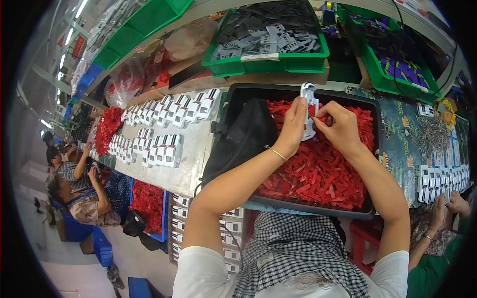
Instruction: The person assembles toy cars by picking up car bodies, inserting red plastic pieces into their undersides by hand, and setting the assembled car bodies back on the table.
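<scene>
Above a black tray [343,214] heaped with small red plastic pieces [318,176], I hold a white plastic toy car body [308,92] upright. My left hand [293,124] is closed around its left side. The fingers of my right hand [340,126] are pinched at the body's right side, on a small red plastic piece [312,111] that sits against it. My right fingertips partly hide how far the piece goes in. A black cloth bag [243,134] lies over the tray's left part, beside my left forearm.
Rows of white car bodies [171,111] stand on the table to the left. Green bins of grey parts [271,37] and purple parts [405,72] sit behind. At right are a pile of screws [433,135], more car bodies [442,184] and a co-worker's hands [444,206].
</scene>
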Available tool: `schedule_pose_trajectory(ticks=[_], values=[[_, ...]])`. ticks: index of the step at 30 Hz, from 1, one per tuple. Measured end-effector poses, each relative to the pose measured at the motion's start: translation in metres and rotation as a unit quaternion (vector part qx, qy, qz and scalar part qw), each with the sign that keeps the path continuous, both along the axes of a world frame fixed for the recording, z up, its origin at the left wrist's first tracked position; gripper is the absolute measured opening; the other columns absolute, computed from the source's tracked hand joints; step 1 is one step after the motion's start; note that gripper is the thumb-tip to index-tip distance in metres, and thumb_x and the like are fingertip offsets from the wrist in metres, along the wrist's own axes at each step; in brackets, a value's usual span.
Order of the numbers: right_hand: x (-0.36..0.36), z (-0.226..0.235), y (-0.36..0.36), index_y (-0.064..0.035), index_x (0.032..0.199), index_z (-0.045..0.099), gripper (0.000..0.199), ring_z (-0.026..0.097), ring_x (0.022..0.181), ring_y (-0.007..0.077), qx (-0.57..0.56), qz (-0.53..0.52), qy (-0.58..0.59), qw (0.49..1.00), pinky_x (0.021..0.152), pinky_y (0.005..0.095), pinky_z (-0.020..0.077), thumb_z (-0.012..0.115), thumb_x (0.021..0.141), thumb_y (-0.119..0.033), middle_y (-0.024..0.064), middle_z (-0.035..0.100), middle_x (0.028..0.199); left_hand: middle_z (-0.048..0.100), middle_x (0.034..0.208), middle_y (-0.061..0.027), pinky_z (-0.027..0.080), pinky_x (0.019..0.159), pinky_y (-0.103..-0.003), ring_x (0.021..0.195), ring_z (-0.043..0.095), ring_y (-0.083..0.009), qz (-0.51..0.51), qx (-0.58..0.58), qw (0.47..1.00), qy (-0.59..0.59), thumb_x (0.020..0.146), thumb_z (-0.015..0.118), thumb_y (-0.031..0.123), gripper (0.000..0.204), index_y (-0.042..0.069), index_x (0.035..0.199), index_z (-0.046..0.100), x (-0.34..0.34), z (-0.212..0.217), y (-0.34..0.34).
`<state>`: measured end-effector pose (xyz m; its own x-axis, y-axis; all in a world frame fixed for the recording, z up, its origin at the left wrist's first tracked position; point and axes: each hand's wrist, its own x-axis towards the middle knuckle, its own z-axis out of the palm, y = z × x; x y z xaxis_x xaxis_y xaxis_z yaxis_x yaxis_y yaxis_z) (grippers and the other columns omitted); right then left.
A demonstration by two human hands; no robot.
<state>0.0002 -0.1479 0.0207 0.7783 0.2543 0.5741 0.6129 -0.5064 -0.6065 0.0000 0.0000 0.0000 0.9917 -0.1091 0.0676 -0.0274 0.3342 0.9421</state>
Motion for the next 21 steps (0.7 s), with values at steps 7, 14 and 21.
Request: schedule_pose_trajectory(ticks=[7,14,21], values=[[-0.006,-0.016,0.009,-0.0001,0.091,0.065,0.019,0.065,0.076,0.0280,-0.037,0.067,-0.011,0.997,0.068,0.0356,0.0529,0.066,0.073,0.005,0.0133,0.063,0.086,0.055,0.094,-0.0001,0.041,0.078,-0.024,0.085,0.048,-0.0074,-0.006,-0.012,0.999,0.039,0.105,0.038,0.036,0.035,0.007,0.110,0.056,0.000,-0.006,0.007],[-0.005,-0.006,0.004,-0.0040,0.085,0.066,0.013,0.057,0.086,0.0270,-0.093,0.018,-0.035,0.995,0.066,0.0383,0.0500,0.070,0.073,-0.003,0.0069,0.058,0.088,0.058,0.105,-0.0028,0.042,0.087,-0.026,0.093,0.053,-0.0103,-0.031,-0.038,0.996,0.074,0.105,0.039,0.035,0.036,0.004,0.116,0.055,-0.002,0.000,0.008],[-0.006,0.004,-0.007,-0.0058,0.081,0.067,0.012,0.055,0.089,0.0260,-0.113,0.074,-0.053,0.989,0.072,0.0372,0.0492,0.072,0.070,-0.005,0.0053,0.057,0.094,0.060,0.106,-0.0052,0.046,0.084,-0.028,0.094,0.057,-0.0127,-0.053,-0.068,0.992,0.095,0.105,0.037,0.039,0.042,0.003,0.116,0.055,0.002,0.001,0.010]])
